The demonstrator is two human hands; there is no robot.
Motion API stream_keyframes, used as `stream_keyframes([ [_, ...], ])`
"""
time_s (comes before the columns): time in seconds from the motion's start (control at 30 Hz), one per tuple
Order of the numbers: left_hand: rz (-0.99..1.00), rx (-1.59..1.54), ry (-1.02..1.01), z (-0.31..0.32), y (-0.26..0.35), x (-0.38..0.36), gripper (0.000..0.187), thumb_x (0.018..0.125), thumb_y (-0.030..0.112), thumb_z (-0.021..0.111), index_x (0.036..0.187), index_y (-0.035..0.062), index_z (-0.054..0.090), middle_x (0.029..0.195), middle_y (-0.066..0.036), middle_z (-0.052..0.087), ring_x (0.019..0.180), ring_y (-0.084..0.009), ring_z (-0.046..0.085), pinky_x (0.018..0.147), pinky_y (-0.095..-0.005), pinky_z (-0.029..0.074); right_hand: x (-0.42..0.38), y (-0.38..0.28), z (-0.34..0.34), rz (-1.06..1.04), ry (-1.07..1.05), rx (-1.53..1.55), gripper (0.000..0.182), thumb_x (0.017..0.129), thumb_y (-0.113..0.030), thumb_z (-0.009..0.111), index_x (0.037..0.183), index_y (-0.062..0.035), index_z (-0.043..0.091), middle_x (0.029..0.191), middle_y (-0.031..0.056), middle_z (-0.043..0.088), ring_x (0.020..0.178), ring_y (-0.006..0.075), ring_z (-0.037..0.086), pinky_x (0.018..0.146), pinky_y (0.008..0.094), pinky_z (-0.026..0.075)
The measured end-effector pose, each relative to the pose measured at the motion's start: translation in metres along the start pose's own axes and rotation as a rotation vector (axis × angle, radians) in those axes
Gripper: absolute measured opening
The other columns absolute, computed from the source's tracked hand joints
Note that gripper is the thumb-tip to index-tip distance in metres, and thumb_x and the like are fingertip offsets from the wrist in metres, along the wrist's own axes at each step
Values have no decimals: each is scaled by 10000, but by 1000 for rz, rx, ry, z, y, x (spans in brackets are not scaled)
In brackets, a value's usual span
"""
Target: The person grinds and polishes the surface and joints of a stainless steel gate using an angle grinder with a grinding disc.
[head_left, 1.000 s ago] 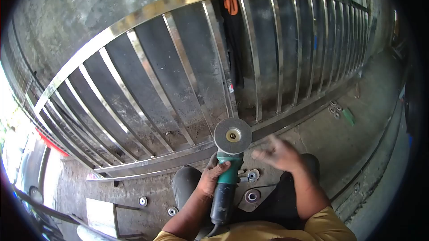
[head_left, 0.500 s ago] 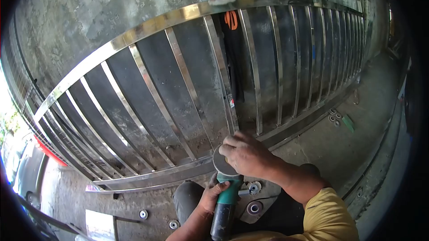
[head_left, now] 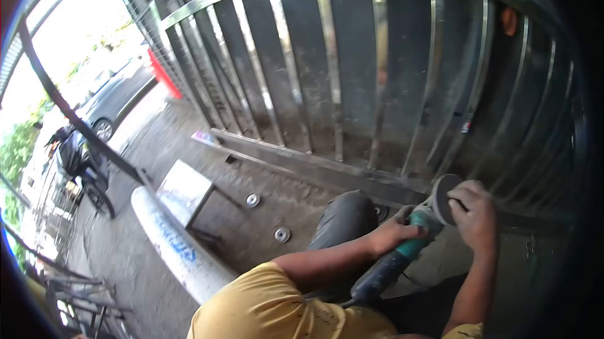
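Observation:
An angle grinder [head_left: 412, 246] with a green head and dark body lies slanted over my lap. My left hand [head_left: 397, 233] is wrapped round its green head. A round, flat grinding disc [head_left: 444, 199] sits on the head, its face turned to the right. My right hand [head_left: 476, 213] has its fingers closed against the disc's face; whether it grips the disc's nut or only the disc is hidden. Just beyond both hands stands a shiny metal railing [head_left: 331, 68] with upright bars and a curved top rail.
Loose discs [head_left: 253, 200] lie on the floor to the left, near a low metal-topped stool [head_left: 182, 191]. A pale, long rounded object [head_left: 170, 254] with blue writing is beside me. Farther left are a slanting dark post [head_left: 75, 122], a motorcycle [head_left: 85, 169] and a car [head_left: 123, 103].
The view has swung left, showing more of the street side. Both hands and the grinder now appear farther right, with the grinder more slanted. Each hand keeps its hold.

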State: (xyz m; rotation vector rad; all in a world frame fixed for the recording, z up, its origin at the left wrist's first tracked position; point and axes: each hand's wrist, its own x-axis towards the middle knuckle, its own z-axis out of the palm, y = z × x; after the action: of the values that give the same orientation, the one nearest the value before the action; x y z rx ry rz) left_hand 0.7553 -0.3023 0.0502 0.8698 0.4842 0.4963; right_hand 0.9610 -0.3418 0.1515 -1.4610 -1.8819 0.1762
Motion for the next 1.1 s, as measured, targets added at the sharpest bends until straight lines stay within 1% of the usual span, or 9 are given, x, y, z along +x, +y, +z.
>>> stream_keyframes([
  [0.07,-7,-12,-6,4,6,-2,943,843,250,769,1527,-28,182,1270,-188,579,1102,-247,628,940,-359,523,1,3,-2,-26,-6,-5,172,764,10,705,935,13,686,891,131,625,833,297,621,739,379,497],
  [0.17,1,31,-5,3,7,-9,965,837,246,776,1527,-39,164,1279,-193,577,1113,-250,629,951,-354,520,-6,0,-4,165,-99,111,186,760,28,694,945,10,680,865,103,597,803,241,601,723,344,487],
  [0.33,47,103,33,-2,3,-6,992,822,243,789,1520,-67,157,1282,-203,574,1117,-243,631,967,-346,510,-7,3,-2,123,-135,110,187,788,54,643,972,21,640,892,91,553,751,181,540,689,313,449],
  [0.47,65,96,66,-2,1,-7,980,822,224,783,1518,-71,159,1264,-204,579,1101,-242,644,958,-350,519,-6,9,0,120,-119,-3,114,812,15,659,902,19,590,839,95,489,715,208,495,666,341,423],
  [0.67,77,48,40,-2,6,-9,980,821,219,777,1519,-75,157,1273,-210,574,1100,-244,643,973,-352,511,-1,-4,8,-22,-14,-21,124,811,-15,664,914,18,604,877,137,518,807,292,543,736,379,450],
  [0.77,76,101,52,-3,6,-9,997,818,233,777,1525,-77,146,1293,-222,564,1117,-250,635,971,-356,513,-2,-4,1,-32,-96,1,151,794,-22,678,922,20,608,902,139,541,836,314,571,754,405,460],
  [0.87,96,174,106,-9,1,-10,1012,813,261,775,1526,-78,142,1312,-231,555,1148,-261,621,971,-364,514,-3,-1,-3,170,-154,9,167,778,-33,697,908,21,607,894,153,547,838,342,582,752,427,461],
  [0.9,86,183,93,-7,-3,-7,1016,811,271,773,1526,-79,142,1318,-234,553,1159,-266,616,973,-368,514,-4,7,2,47,-74,-85,174,771,-52,720,876,19,601,874,163,550,830,348,588,747,427,463],
  [1.1,26,-32,43,1,0,-7,896,834,242,800,1482,-11,236,1282,-180,555,1137,-259,611,938,-379,539,-4,11,4,33,-70,17,200,833,-153,752,867,-11,615,886,99,576,821,262,598,726,378,476],
])
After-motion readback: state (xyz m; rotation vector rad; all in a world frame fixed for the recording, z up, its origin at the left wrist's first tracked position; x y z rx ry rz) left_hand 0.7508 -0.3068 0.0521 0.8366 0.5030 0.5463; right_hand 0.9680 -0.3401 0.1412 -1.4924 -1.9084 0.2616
